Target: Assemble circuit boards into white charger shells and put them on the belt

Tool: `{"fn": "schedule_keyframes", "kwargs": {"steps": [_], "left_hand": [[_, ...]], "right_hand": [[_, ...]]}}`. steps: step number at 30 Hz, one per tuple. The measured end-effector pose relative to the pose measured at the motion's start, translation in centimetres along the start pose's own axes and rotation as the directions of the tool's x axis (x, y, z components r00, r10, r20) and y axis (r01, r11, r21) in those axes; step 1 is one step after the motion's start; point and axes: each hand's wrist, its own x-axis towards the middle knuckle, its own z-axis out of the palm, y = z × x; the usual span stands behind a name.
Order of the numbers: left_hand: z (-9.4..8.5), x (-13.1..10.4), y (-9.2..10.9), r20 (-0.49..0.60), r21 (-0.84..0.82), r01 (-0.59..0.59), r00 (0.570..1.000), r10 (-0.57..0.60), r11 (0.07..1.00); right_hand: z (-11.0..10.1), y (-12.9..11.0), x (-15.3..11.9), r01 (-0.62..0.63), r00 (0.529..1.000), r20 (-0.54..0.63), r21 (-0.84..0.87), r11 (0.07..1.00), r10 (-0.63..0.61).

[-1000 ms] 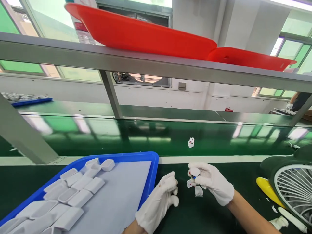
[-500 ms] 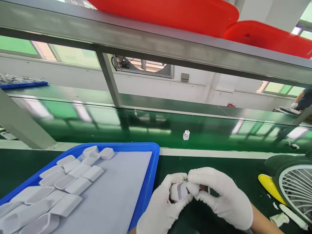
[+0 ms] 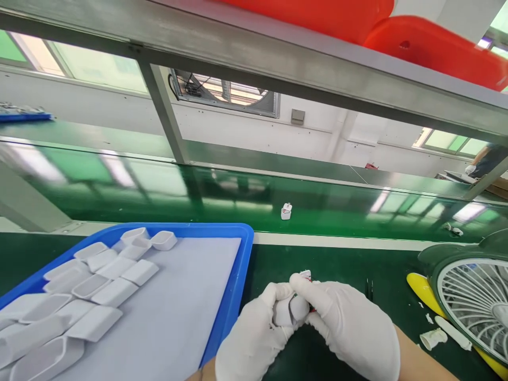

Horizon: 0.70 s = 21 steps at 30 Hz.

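My left hand, in a white glove, is closed around a small white plastic casing. My right hand, also gloved, is pinched at the casing's open end. Its thumb and fingers hold a small white part with red wire, whose end peeks out above the fingertips. Most of that part is hidden by the glove, so its exact kind and how far it sits in the casing cannot be seen. Left of my hands, several similar white casings lie in a blue tray.
A small fan stands at the right beside a yellow piece and white scraps. Dark thin prongs lie behind my right hand. A white unit sits on the green belt. Red bins rest on the overhead shelf.
My right hand has closed in on the casing, bringing the wired part against its open end. The casing has turned slightly in my left hand. The view has shifted a little to the right.
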Motion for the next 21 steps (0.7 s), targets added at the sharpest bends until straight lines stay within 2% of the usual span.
{"fn": "schedule_keyframes", "kwargs": {"steps": [5,9,11,13,15,16,19,21], "left_hand": [[-0.1,0.2,0.7,0.064,0.017,-0.046,0.997,0.045,0.999],[-0.3,0.1,0.6,0.080,0.025,-0.055,0.995,0.053,0.998],[-0.4,0.1,0.4,0.101,0.014,-0.152,0.983,0.150,0.988],[-0.5,0.2,0.3,0.156,0.009,-0.303,0.942,0.298,0.953],[-0.5,0.2,0.3,0.205,0.028,-0.378,0.908,0.365,0.926],[-0.5,0.2,0.4,0.203,0.034,-0.370,0.912,0.356,0.928],[-0.4,0.3,0.6,0.088,-0.056,-0.215,0.972,0.220,0.975],[-0.4,0.4,1.0,0.011,-0.215,-0.070,0.997,0.074,0.974]], "right_hand": [[0.2,0.0,-0.2,-0.019,0.997,0.081,-0.027,0.999,0.021],[0.1,-0.1,-0.1,-0.103,0.984,0.135,-0.115,0.988,0.118],[0.4,0.3,-0.4,-0.140,0.976,0.144,-0.154,0.978,0.163],[0.6,1.0,-0.9,-0.156,0.977,0.122,-0.159,0.975,0.176],[0.5,1.4,-1.4,-0.167,0.984,0.034,-0.152,0.974,0.174],[0.2,1.5,-1.6,-0.164,0.986,-0.030,-0.148,0.975,0.161],[-1.1,1.2,-2.1,-0.140,0.962,-0.250,-0.100,0.985,0.112],[-1.6,0.9,-2.2,-0.148,0.896,-0.426,-0.026,0.989,0.123]]}}
